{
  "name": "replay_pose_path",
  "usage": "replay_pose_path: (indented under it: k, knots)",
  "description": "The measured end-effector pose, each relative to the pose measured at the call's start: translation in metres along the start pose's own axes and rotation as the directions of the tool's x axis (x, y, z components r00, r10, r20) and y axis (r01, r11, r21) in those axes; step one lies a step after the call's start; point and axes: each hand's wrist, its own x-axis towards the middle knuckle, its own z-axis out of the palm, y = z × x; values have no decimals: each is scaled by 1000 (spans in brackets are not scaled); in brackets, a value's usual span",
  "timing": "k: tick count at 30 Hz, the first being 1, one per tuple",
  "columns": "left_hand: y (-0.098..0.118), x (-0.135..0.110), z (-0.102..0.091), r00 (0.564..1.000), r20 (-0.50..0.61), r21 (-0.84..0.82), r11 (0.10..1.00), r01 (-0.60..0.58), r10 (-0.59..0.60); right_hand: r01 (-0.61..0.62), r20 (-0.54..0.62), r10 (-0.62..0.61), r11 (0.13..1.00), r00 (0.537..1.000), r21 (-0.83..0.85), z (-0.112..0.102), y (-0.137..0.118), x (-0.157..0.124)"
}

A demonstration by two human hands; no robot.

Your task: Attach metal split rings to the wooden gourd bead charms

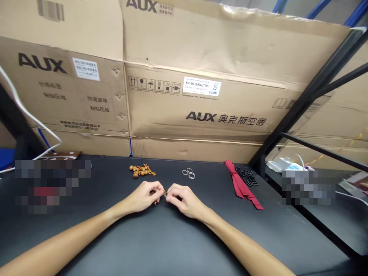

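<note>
My left hand [147, 196] is closed in a pinch on an orange-brown cord [165, 191], with a small brown wooden piece [155, 202] showing below its fingers. My right hand [184, 199] meets it from the right, thumb and fingertips pinched on a small silvery metal ring [165, 196], mostly hidden by the fingers. Behind the left hand lies a cluster of brown wooden gourd charms [140, 171] on cords. Several loose metal rings [191, 175] rest on the black table [172, 241] beyond the right hand.
Red ribbon strips [243, 184] lie at the right, beside a pile of black clasps or loops [247, 177]. Large cardboard boxes [201, 130] wall off the back. Black metal frame bars [304, 103] slope down at the right, and a white cable [28, 113] hangs at the left.
</note>
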Motion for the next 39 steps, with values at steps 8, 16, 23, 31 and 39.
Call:
replay_pose_path:
  k: [8,16,23,31,39]
  knots:
    - [3,-2,2,998,-8,100,993,-59,61,3,13,-2,994,1000,-110,-2,4,2]
    - [5,-1,2,997,-42,166,984,-63,71,-17,-15,15,991,1000,-135,3,10,1]
    - [3,-1,3,994,-53,228,970,-83,97,-41,-36,35,987,999,-158,3,8,2]
    - [-7,3,-1,976,-93,389,910,-145,196,-93,-114,50,906,992,-413,0,26,2]
    - [-15,-8,-21,984,44,586,793,-167,175,-132,-154,71,892,986,-432,-18,35,-8]
